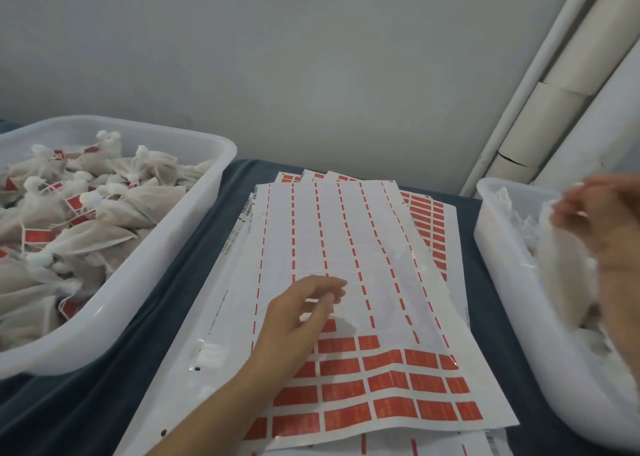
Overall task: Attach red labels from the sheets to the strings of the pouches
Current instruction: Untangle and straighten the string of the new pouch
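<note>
Single head-worn view, looking forward and down, close over label sheets (349,282)

My left hand (298,320) and forearm are showing bare, no sleeve, no watch, no ring, no glove that I can see. Fingers slim, nails short & unpainted as far as I can tell. My right hand (602,220) is also showing bare, no glove, but it's blurring badly so no detail on nails or rings. Wrist on that side bare too, nothing worn there in view.
</note>
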Motion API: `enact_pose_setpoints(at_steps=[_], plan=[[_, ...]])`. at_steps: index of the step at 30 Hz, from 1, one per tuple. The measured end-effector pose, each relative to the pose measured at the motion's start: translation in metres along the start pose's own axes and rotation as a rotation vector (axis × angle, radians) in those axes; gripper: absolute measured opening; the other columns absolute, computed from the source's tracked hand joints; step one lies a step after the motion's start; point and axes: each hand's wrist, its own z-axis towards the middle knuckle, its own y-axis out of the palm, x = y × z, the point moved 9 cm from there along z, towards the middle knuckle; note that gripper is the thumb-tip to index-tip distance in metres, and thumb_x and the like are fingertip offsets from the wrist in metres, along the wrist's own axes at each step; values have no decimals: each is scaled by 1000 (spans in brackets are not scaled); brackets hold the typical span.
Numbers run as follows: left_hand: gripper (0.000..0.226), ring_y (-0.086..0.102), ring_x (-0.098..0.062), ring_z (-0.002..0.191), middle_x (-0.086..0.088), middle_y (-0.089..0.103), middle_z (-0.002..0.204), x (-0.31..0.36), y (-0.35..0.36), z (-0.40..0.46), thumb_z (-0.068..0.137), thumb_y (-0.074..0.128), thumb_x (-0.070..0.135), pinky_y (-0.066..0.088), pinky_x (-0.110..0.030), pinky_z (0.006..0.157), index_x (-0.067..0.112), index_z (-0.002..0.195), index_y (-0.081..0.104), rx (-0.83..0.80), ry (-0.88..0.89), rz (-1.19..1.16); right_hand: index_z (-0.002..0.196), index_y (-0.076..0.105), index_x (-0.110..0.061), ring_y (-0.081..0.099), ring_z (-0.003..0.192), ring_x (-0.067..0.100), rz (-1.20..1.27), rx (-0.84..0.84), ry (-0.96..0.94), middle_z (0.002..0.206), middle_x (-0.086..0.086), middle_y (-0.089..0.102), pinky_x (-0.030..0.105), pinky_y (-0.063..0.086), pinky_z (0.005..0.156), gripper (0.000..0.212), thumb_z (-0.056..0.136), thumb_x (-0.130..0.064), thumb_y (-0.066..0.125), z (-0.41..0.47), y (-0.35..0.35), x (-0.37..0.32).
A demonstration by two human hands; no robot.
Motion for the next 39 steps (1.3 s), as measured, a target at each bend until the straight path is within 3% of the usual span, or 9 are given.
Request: enact_pose_setpoints(at_steps=[5,9,12,17,24,27,32,37,39], plan=[[37,45,23,104,48,47,111,3,5,-4,73,31,79,44,-1,73,70,106,44,-154,-80,-183,78,70,-30,68,72,10,191,-238,142,76,-6,70,17,54,68,18,68,-43,64,-33,86,7],[70,66,-16,97,3,69,106,-4,18,-3,67,27,80,50,-27,88,36,104,67,-354,-215,-461,75,72,-29,69,75,16,291,-258,447,77,-2,71,17,53,66,12,70,-30,61,-68,118,63],[68,67,-9,91,11,70,101,-9,16,-2,59,39,89,53,-29,84,42,99,68,-354,-266,-334,77,72,-29,70,78,18,280,-224,522,78,-1,72,18,53,67,14,73,-26,59,-84,126,92],[35,50,19,100,38,57,107,5,14,-2,64,61,70,39,-16,77,56,96,62,-292,-117,-216,80,71,-34,69,81,19,260,-242,555,81,-2,72,18,54,68,16,73,-28,58,-93,127,102],[17,56,5,87,25,63,83,15,5,-2,60,60,58,39,-13,73,47,72,65,-125,-47,-83,78,68,-28,68,78,11,139,-294,529,79,-10,72,9,50,67,18,69,-39,58,-99,124,101],[17,58,-2,86,19,62,85,16,0,0,74,64,57,50,-20,73,40,77,68,-124,11,-109,78,71,-30,68,72,16,430,-206,701,79,-1,70,20,54,69,12,72,-29,60,-101,117,111],[12,56,2,94,23,60,92,23,12,3,81,60,53,42,-6,79,44,78,68,-178,101,-71,86,71,-17,65,62,14,924,77,835,78,6,67,28,57,67,16,73,-18,61,-98,100,121],[19,54,4,99,27,57,102,13,-4,2,77,54,56,43,-5,77,46,91,62,-46,44,-84,77,72,-21,67,65,13,841,32,759,77,4,69,25,56,66,12,69,-20,63,-95,105,117],[26,60,-3,77,14,63,81,6,-19,1,77,49,54,46,-9,68,33,75,65,7,-18,-194,73,73,-22,68,65,13,836,-32,747,75,3,69,24,56,65,11,63,-27,71,-95,110,112]])
